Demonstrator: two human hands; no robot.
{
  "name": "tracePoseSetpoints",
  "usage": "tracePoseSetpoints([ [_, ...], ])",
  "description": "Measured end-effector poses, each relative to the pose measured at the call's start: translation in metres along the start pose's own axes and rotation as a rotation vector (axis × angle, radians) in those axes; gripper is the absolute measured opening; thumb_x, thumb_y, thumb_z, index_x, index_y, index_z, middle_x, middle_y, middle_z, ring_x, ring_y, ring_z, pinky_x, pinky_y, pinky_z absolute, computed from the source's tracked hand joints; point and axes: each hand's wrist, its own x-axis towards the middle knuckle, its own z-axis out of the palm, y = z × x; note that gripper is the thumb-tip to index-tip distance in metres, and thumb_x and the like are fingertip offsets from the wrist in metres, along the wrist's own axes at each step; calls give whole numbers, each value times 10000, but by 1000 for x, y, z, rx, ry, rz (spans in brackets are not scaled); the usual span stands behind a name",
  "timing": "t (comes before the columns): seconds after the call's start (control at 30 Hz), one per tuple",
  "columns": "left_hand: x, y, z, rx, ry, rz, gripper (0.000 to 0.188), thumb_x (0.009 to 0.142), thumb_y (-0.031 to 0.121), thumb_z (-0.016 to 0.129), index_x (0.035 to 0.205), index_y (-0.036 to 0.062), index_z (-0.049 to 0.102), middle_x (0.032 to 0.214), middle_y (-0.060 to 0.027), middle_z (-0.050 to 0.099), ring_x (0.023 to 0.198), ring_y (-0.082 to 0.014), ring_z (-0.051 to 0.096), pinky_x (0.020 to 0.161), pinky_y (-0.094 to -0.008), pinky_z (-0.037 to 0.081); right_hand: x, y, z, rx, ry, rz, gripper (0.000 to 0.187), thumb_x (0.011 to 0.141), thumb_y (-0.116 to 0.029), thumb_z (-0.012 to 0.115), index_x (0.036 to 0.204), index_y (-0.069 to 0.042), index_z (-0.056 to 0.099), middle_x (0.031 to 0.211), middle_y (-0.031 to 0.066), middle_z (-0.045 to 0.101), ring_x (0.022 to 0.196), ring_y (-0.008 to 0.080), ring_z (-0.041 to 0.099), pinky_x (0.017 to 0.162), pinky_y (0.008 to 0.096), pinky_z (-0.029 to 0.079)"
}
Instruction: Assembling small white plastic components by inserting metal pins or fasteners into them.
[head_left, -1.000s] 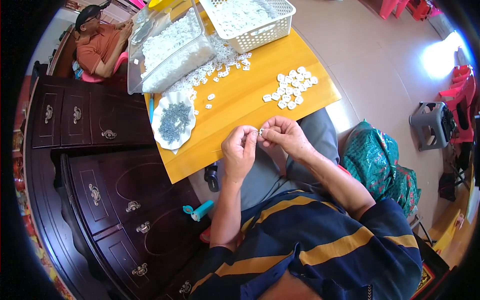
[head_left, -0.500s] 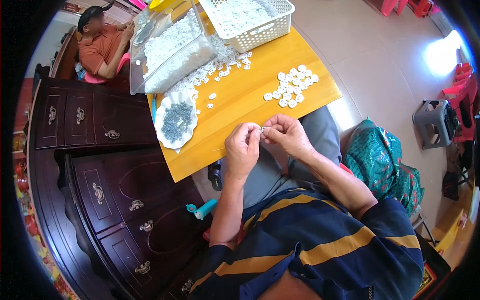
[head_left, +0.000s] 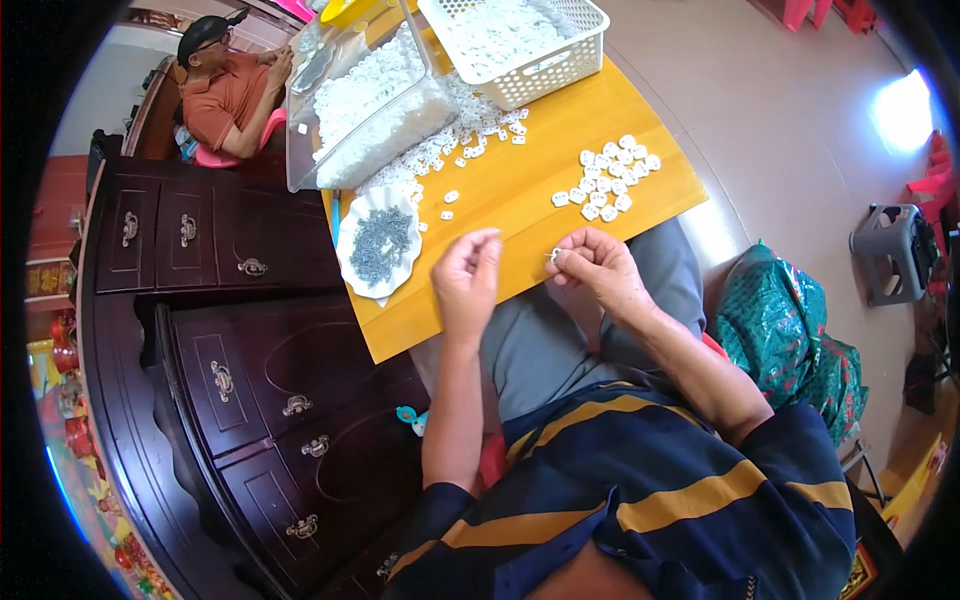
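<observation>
Over the table's near edge, my right hand pinches a small white plastic piece between thumb and fingers. A thin metal pin seems to stick out of its left side. My left hand is raised to the left of it, apart from it, thumb and forefinger close together; whether anything is between them is hidden. The nearest thing to it is a white scalloped dish of small dark grey metal pins. A loose group of white pieces lies on the table beyond my right hand.
On the yellow wooden table stand a clear plastic bin and a white perforated basket, both full of white pieces; more lie scattered beside them. A dark cabinet borders the left. A person sits beyond; a green bag stands right.
My hands, together over the table edge before, have parted. The left has drawn away leftward; the right keeps hold of the white piece. The whole view has shifted slightly.
</observation>
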Motion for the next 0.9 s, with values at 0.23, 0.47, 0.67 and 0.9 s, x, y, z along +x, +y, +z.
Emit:
tracePoseSetpoints([
  [0.23,65,-23,-32,762,109,310,209,876,85,707,1080,47,735,870,-112,695,745,-259,677,691,-377,532,3,-4,-3,22,16,3,78,1001,-113,649,1046,-59,615,896,34,724,749,71,665,690,189,528],
  [0.47,81,-32,-22,903,33,323,169,876,144,707,1039,108,736,958,-87,663,849,-316,671,729,-438,537,1,-6,-4,17,13,3,79,1001,-119,651,1043,-62,617,892,30,722,739,65,659,685,186,523],
  [0.67,83,-26,-13,937,-13,343,79,894,139,680,927,74,710,938,-95,660,818,-331,660,707,-447,530,1,-4,-3,22,3,-2,83,1002,-118,639,1043,-54,605,885,31,716,735,65,644,677,190,505],
  [0.9,36,5,11,-161,-127,-186,144,990,135,629,1025,11,693,894,-59,713,660,-110,616,649,-240,504,1,-12,-4,31,60,10,102,996,-124,639,1050,-52,592,878,33,714,737,67,634,685,197,493],
])
